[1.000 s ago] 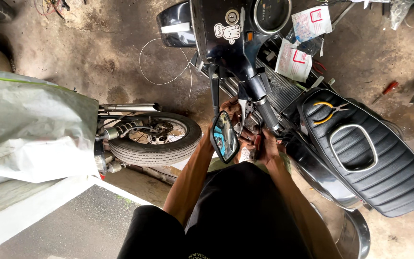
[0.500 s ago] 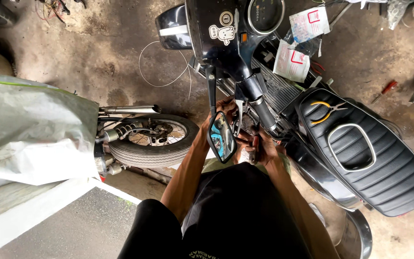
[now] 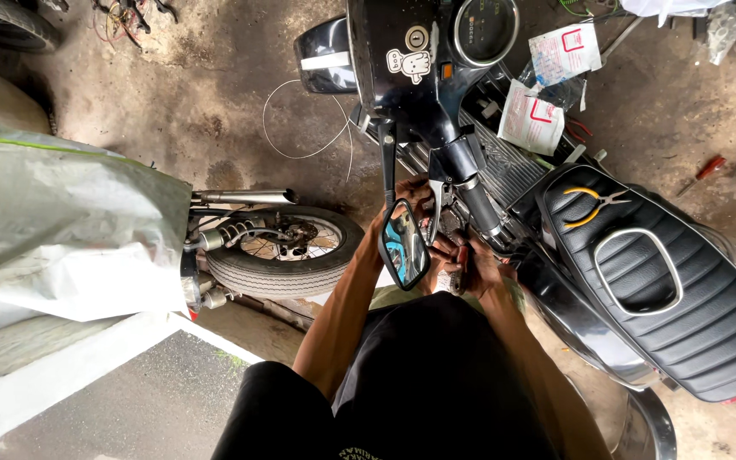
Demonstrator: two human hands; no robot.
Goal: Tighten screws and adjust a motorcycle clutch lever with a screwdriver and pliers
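Note:
I stand over a black motorcycle and look down at its handlebar. My left hand reaches up behind the round mirror and touches the brake lever by the black grip. My right hand is closed around a small dark tool just below the grip; its tip is hidden by my fingers. Both hands sit close together at the lever mount. The mirror stalk rises from the handlebar cover.
Yellow-handled pliers lie on the black seat. White packets rest on the footboard. Another bike's wheel and a grey cover stand at left. A loose wire and a red screwdriver lie on the concrete.
My head has shifted slightly, so the bike sits a little lower in view. Both hands stay at the lever mount with small movements only.

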